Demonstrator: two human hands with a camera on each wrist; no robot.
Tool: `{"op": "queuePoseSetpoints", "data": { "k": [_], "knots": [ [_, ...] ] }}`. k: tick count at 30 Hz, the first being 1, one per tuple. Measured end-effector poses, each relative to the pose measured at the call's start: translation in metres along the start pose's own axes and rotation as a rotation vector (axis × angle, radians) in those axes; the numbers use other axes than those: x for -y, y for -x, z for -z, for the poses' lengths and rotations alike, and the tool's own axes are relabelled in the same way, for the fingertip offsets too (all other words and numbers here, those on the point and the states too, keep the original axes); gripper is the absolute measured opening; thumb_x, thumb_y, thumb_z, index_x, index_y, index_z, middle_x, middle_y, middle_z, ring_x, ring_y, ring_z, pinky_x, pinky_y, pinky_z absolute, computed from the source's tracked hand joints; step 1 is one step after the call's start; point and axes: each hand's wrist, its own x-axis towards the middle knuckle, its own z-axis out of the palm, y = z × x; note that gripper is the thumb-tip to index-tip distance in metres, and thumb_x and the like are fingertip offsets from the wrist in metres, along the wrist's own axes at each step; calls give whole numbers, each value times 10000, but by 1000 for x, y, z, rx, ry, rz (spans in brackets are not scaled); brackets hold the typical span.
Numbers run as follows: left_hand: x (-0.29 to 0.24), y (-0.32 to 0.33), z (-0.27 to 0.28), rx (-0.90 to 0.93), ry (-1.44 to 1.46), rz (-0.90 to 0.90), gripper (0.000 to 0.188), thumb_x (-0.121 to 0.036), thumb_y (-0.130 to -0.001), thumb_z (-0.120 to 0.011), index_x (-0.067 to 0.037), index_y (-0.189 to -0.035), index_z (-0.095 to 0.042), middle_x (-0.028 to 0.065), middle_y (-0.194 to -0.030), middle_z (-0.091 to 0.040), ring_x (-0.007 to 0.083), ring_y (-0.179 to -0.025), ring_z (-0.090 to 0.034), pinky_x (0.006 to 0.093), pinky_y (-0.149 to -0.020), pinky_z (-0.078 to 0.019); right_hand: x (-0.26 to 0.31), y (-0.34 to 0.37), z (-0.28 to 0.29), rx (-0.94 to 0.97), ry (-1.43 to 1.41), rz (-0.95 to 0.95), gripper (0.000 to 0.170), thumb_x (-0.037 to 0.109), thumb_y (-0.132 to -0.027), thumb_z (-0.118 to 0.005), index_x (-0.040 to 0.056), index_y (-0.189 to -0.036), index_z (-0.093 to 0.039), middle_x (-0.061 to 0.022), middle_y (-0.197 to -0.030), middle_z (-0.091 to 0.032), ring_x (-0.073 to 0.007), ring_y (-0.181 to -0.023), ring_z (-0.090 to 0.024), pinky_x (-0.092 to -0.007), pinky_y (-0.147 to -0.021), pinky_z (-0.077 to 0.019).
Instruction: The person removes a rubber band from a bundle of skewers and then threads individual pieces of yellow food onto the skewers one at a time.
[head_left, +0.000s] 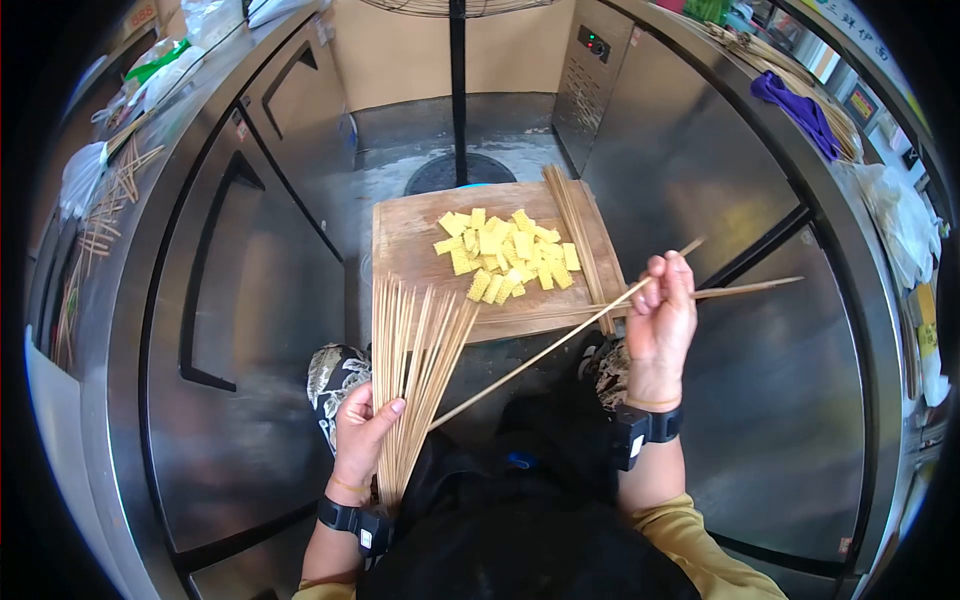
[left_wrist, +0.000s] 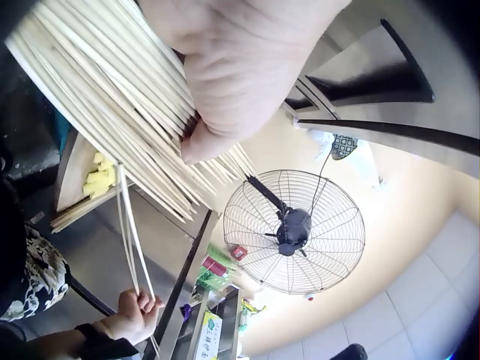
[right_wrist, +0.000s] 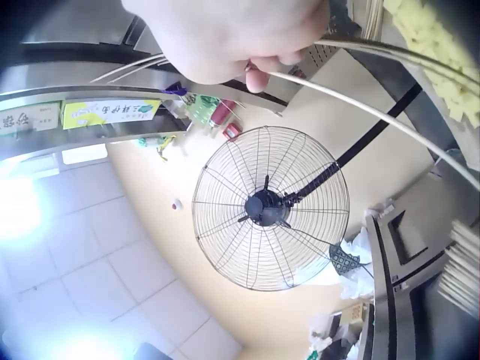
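Observation:
My left hand (head_left: 362,435) grips a thick fanned bundle of bamboo skewers (head_left: 415,370), thumb across the front. Seen from the left wrist, the skewers (left_wrist: 112,97) spread out beneath the palm. Off to the right, my raised right hand (head_left: 662,320) holds a few loose skewers (head_left: 560,342) between curled fingers. One of them slants down to the bundle's side; others point out to the right. Ahead of both hands, yellow rectangular pieces with a bumpy surface (head_left: 505,250) lie heaped on a wooden board (head_left: 410,225).
More skewers (head_left: 575,235) lie along the board's right edge. Steel cabinets (head_left: 240,290) stand close on both sides. Behind the board rises a black fan pole (head_left: 458,100). A purple cloth (head_left: 797,112) and plastic bags (head_left: 895,220) rest on the right counter.

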Motion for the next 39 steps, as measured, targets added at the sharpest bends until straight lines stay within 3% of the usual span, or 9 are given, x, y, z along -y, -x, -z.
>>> {"op": "queuePoseSetpoints", "data": {
  "k": [5,13,17,20,23,25,30,36,39],
  "knots": [
    [-4,0,11,-61,19,-48,181,-64,-857,-649,4,-1021,-610,34,-911,-669,60,-782,-609,212,-739,-484,-3,3,13,-71,81,-61,217,190,-986,-461,37,-1097,-566,4,-720,-506,-58,-508,-333,-201,-445,-274],
    [-8,4,25,-161,51,-91,189,-79,-867,-639,14,-1028,-609,39,-928,-665,67,-796,-604,215,-749,-479,19,-13,41,-111,7,41,243,263,-998,-428,66,-924,-549,-12,-650,-502,-88,-526,-380,-228,-471,-289],
    [-10,6,25,-175,51,-129,192,-87,-869,-635,13,-1032,-611,32,-924,-660,65,-801,-594,216,-757,-473,18,0,24,-73,125,47,243,273,-1002,-415,86,-894,-527,-30,-668,-534,-123,-624,-494,-231,-558,-380],
    [-9,8,19,-140,0,-115,194,-96,-873,-633,15,-1032,-613,27,-918,-656,61,-805,-589,214,-761,-465,-6,22,-8,64,242,19,239,284,-1005,-411,80,-918,-501,-50,-688,-548,-145,-589,-518,-261,-553,-449],
    [-9,9,11,-66,-6,-98,197,-100,-876,-631,17,-1033,-611,20,-910,-650,57,-815,-585,212,-765,-457,-42,51,-21,234,376,-222,179,263,-988,-471,116,-896,-514,11,-672,-518,-45,-540,-419,-176,-471,-318],
    [-11,11,4,-43,-24,-97,204,-103,-877,-631,20,-1036,-606,18,-903,-645,54,-824,-583,209,-768,-453,-56,73,-44,247,388,-294,118,204,-963,-533,111,-890,-520,47,-693,-483,-31,-585,-389,-177,-521,-305],
    [-16,15,-3,-29,-35,-83,221,-78,-862,-642,19,-1055,-598,23,-923,-652,56,-807,-596,200,-751,-464,-62,82,-63,427,395,-358,113,186,-936,-570,81,-897,-553,41,-719,-521,-18,-605,-400,-166,-535,-287],
    [-15,16,-2,0,-39,-70,189,-54,-848,-654,4,-1020,-599,22,-918,-661,43,-773,-603,188,-705,-473,-54,77,-57,449,455,-324,145,175,-907,-630,74,-824,-568,65,-753,-515,-4,-669,-421,-158,-612,-347],
    [-17,16,-4,-17,-48,-75,181,-53,-851,-653,0,-1016,-600,18,-913,-660,43,-782,-602,185,-709,-470,-62,84,-52,566,626,-385,120,157,-872,-664,74,-885,-578,55,-804,-548,-9,-698,-454,-168,-636,-363]
  ]
}}
